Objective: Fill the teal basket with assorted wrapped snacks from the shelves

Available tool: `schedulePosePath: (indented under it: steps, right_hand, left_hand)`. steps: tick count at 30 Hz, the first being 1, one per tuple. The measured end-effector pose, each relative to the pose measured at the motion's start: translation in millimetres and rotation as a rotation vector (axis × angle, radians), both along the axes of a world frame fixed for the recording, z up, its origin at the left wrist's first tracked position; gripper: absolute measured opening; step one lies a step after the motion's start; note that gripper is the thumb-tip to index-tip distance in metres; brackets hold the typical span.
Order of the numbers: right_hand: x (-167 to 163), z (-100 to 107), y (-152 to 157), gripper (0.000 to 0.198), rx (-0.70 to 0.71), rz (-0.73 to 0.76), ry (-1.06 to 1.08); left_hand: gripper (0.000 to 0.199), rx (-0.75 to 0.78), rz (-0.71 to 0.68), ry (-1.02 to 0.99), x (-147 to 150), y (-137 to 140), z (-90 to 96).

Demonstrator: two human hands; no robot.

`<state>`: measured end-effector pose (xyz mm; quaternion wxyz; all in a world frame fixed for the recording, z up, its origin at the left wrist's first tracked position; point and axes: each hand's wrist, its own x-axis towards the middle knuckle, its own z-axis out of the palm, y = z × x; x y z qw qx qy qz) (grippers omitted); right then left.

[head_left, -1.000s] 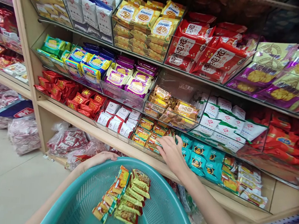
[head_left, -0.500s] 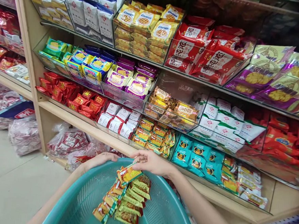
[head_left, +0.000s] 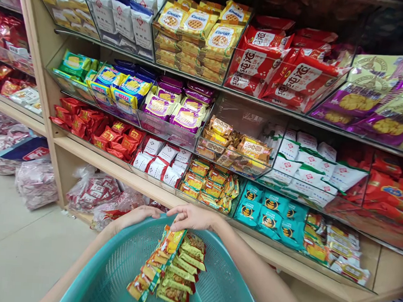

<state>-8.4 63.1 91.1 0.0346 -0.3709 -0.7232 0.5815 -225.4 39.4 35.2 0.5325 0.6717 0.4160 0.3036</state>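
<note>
A teal plastic basket (head_left: 85, 278) with perforated sides is in front of me at the bottom of the view. My left hand (head_left: 138, 216) grips its far rim on the left side, fingers bent over the edge. Inside lie two rows of small snack packets: orange-yellow packets (head_left: 149, 269) on the left and olive-green packets (head_left: 179, 276) on the right. At the far end of the left row, my right hand (head_left: 192, 217) has its thumb and fingers on an orange snack packet (head_left: 171, 243), which lines up with the others. Its fingertips are partly hidden behind the hand.
Shelves with clear bins rise beyond the basket. The lowest row holds similar orange packets (head_left: 208, 181), teal packets (head_left: 269, 215) and white packets (head_left: 159, 159). A wooden shelf edge (head_left: 107, 169) runs just behind my hands. Bagged goods (head_left: 97, 189) sit underneath, near the tiled floor (head_left: 5, 238).
My right hand has lowered the orange packet and moved slightly left, bringing the packet into line with the left row. My left hand stays on the rim. The view has shifted slightly.
</note>
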Motion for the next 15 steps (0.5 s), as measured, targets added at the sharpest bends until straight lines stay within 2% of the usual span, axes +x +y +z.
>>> schedulePosePath:
  steps: [8,15]
  right_hand:
    - [-4,-26,-5,0.049,0.209,-0.144,0.019]
    - [-4,-32,-20,0.038,0.383,-0.236,0.026]
  left_hand:
    - [0.040,-0.066,0.038,-0.053,0,2,-4.3]
    - [0.041,-0.111,0.023,-0.108,1,2,-5.4]
